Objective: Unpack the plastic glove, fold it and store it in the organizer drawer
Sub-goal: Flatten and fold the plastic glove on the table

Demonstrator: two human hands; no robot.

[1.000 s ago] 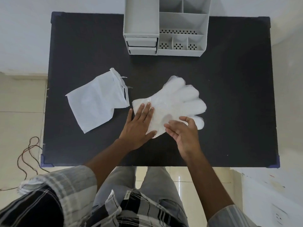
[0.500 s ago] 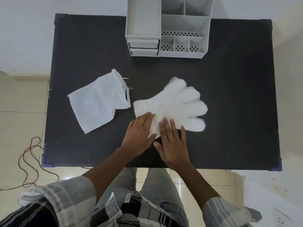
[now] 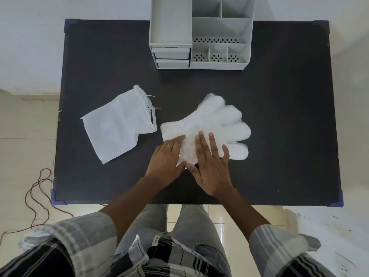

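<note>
A translucent white plastic glove (image 3: 219, 118) lies spread flat on the black table (image 3: 289, 116), its fingers pointing to the upper right. My left hand (image 3: 166, 158) rests palm down on the glove's cuff end. Beside it, my right hand (image 3: 211, 162) lies flat with fingers apart on the glove's palm area. The two thumbs nearly touch at the glove's near edge. The grey organizer (image 3: 199, 37) stands at the table's far edge, and its two drawers (image 3: 171, 56) at the lower left are closed.
An empty white pouch (image 3: 115, 124) with a drawstring lies left of the glove. A brown cord (image 3: 36, 196) trails on the tiled floor by the table's left side. A white wall runs behind the table.
My right hand has flattened onto the glove and slid further up onto it. My left hand has drawn back toward the cuff's near edge. The glove stays flat.
</note>
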